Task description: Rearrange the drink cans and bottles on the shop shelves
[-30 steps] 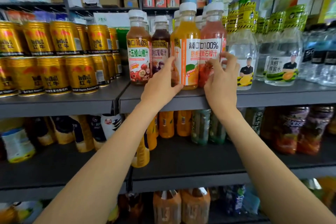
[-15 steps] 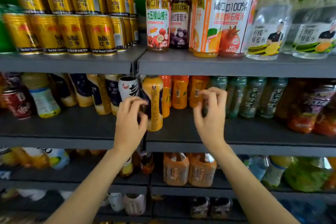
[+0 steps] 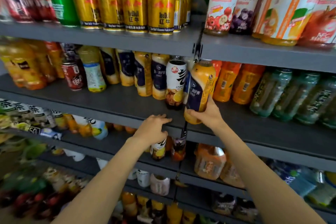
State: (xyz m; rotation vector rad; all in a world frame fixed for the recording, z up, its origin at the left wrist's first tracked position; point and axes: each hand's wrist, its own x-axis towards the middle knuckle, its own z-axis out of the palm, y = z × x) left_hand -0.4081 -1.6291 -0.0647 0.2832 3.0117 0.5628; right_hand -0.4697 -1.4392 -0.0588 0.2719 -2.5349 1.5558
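Right hand gripping base of glossy, waisted plastic juice bottle, tilted at grey metal shelf edge. Left hand empty, fingers loosely spread over shelf lip.

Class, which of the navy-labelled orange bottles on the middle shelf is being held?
The rightmost navy-labelled bottle, at the shelf joint: the right hand grips its base; the others stand untouched.

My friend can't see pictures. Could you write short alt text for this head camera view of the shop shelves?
A person's right hand grips a tilted orange plastic juice bottle with a dark blue label at the front of a grey metal shelf, while the left hand hovers open near the shelf edge. Gold drink cans line the shelf above.
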